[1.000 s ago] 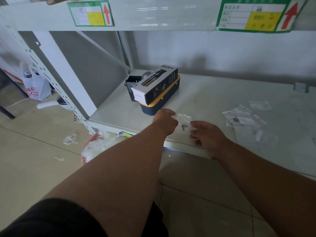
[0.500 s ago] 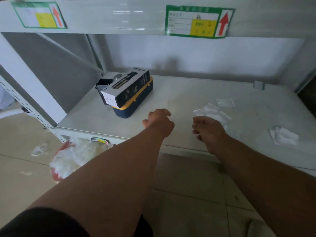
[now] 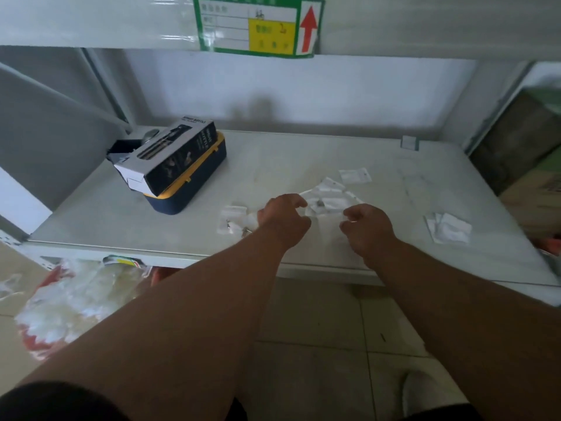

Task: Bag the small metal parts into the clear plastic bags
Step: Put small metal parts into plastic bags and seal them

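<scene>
Toward the front edge of the shelf (image 3: 303,159), near its middle, a cluster of clear plastic bags (image 3: 329,196) lies flat, and a small dark metal part (image 3: 319,203) can be seen among them. The left hand (image 3: 283,218) and the right hand (image 3: 365,224) are held just short of that cluster, fingers loosely curled and a little apart; nothing appears to be gripped, though the thin film is hard to make out against the pale shelf. More bags lie beside the left hand (image 3: 233,220) and toward the right edge (image 3: 449,227). The bags are judged feather-light, limp and slippery, best pinched at a corner or the open mouth. The parts are judged small, hard and prone to rolling, so a fingertip pinch is called for.
</scene>
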